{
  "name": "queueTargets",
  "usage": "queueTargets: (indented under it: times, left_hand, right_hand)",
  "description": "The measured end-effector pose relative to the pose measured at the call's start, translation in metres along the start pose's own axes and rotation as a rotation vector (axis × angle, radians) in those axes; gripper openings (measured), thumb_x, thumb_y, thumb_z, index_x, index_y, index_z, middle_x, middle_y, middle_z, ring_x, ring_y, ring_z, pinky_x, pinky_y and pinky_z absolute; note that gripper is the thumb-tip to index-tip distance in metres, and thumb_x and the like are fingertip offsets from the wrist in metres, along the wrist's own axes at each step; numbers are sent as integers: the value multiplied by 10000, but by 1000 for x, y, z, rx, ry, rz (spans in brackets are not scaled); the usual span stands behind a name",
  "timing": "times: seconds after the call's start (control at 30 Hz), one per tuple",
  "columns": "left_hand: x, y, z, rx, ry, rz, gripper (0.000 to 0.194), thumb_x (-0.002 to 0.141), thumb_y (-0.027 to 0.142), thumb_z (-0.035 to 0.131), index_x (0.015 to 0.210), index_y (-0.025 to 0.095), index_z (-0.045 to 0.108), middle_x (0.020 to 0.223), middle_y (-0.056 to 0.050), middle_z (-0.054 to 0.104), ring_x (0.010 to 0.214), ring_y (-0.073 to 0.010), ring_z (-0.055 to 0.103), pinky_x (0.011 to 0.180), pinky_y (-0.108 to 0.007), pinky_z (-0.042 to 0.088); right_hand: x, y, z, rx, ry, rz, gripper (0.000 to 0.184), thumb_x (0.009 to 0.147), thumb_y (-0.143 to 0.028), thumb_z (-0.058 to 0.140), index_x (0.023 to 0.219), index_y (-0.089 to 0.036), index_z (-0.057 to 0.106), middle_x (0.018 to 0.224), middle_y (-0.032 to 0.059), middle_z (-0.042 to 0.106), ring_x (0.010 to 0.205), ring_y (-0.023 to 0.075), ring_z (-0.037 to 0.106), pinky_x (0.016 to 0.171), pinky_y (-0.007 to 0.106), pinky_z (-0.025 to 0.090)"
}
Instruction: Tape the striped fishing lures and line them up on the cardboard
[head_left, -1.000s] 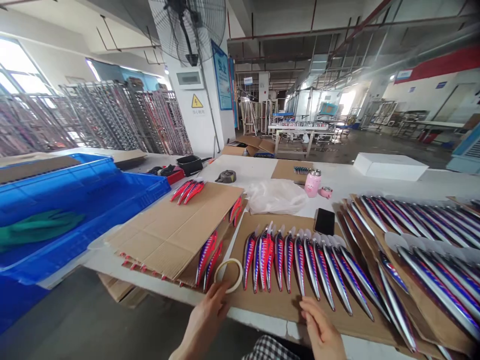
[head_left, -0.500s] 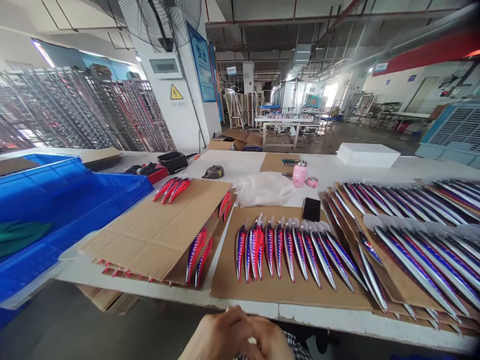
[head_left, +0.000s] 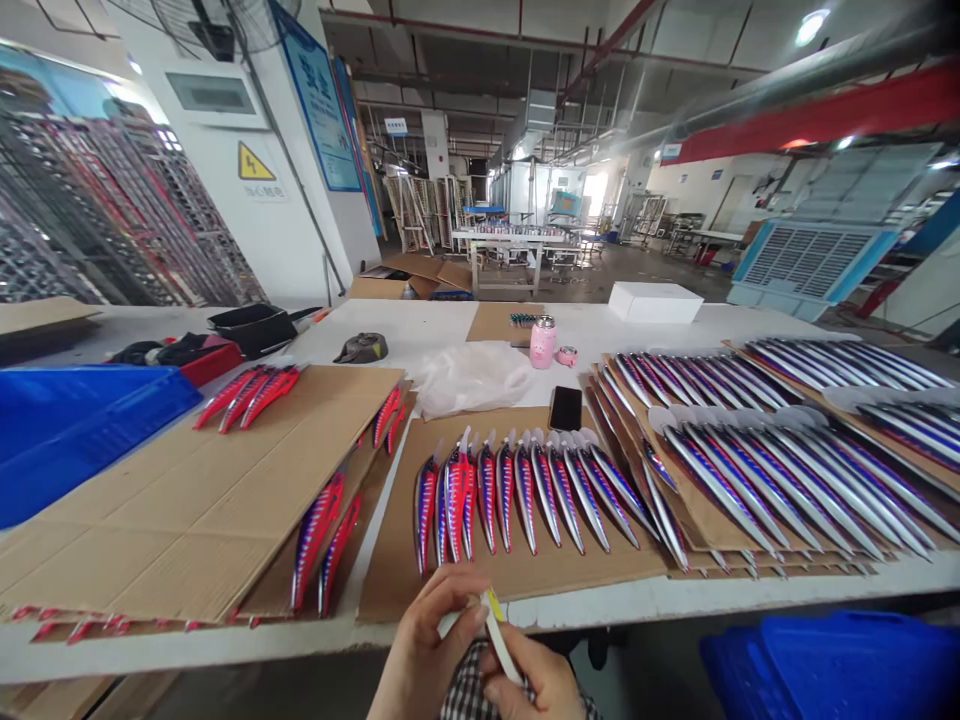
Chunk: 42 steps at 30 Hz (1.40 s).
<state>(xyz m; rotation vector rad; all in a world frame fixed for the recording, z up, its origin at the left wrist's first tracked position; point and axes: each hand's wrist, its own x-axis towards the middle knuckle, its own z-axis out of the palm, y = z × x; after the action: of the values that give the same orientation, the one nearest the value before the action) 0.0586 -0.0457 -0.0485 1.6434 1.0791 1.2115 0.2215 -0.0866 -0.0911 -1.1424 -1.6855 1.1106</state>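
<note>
At the table's front edge, my left hand [head_left: 431,635] is closed, its thumb and fingertips pinched at the upper end of a slim white stick with a yellow part [head_left: 501,645]. Around the lower part of that stick curl the fingers of my right hand [head_left: 544,682]. Its exact kind is not clear. Just beyond my hands, a row of blue, red and silver fishing lures [head_left: 525,495] with clear lips lies on a cardboard sheet [head_left: 585,585]. One redder lure [head_left: 455,495] rests on top of others at the row's left end.
Stacked cardboard [head_left: 202,480] with red lures [head_left: 259,390] lies left, beside a blue bin [head_left: 82,420]. More silver-sided lures [head_left: 780,480] cover cardboard at right. Behind are a phone [head_left: 565,408], plastic bag [head_left: 472,375], pink jar [head_left: 542,342] and white box [head_left: 655,302]. Blue crates [head_left: 847,665] stand below right.
My hands, clasped together before, have come apart and now hold the white stick with the yellow part between them. The view has turned to the right.
</note>
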Motion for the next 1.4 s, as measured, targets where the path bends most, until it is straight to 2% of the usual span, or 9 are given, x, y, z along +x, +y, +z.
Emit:
queueTargets:
  times: [0.13,0.23,0.43,0.6,0.7,0.93,1.1,1.27,1.4]
  left_hand:
    - [4,8,3,68,-26,13,125,856,258,592,759,207,651,824,-29,654,801,-172,648,731,-249,520]
    - [8,12,5,125,-36,19,175,872,228,555,704,198,595,732,-2,612,699,-149,619,672,-231,500]
    - [4,25,4,175,-69,227,131,886,139,536,785,219,559,820,8,623,785,-136,628,735,-211,507]
    - [3,29,-2,218,-130,321,157,868,82,546,847,237,555,856,16,627,814,-124,631,753,-190,502]
    - [4,25,-3,187,-131,323,152,873,87,535,846,235,552,838,15,623,783,-122,628,730,-188,500]
    - [4,16,-1,84,-116,172,127,897,183,538,786,228,578,785,8,608,727,-132,615,674,-196,506]
    - [7,22,-3,229,-141,268,119,859,116,576,825,229,588,800,13,631,735,-122,639,669,-178,510]
    - [9,23,-10,337,-106,306,120,865,123,560,829,234,589,828,13,639,754,-120,654,682,-169,528]
    - [6,21,-12,429,10,269,162,880,164,542,1023,231,578,923,-23,635,793,-138,659,705,-191,550]
  right_hand:
    - [-5,1,5,34,35,29,636,798,-715,403,1143,-244,654,805,35,706,591,185,621,554,233,501]
    - [-6,-7,7,55,89,4,696,874,-707,221,1179,-245,643,791,44,708,513,168,617,500,231,501]
    - [-3,-9,-1,-273,355,-14,511,950,-515,317,1255,-224,605,958,87,741,872,231,703,823,300,538]
    - [8,-21,-19,-335,385,51,319,846,-295,512,1101,-193,674,804,49,742,691,194,705,643,226,545]
    - [12,-32,-28,-271,418,65,249,777,-202,559,993,-197,683,763,12,725,663,157,690,633,176,521]
    - [14,-41,-31,-138,261,98,239,812,-155,545,952,-251,714,872,-14,746,800,141,692,733,162,478]
    - [19,-45,-23,6,210,153,209,787,-132,520,798,-188,721,741,2,715,726,145,662,658,171,455]
    - [21,-46,-22,-123,237,186,200,758,-96,531,739,-200,700,705,-19,708,682,127,650,624,170,416]
    - [22,-46,-24,-401,210,73,209,750,-62,531,754,-222,667,754,-31,716,715,132,665,652,195,393]
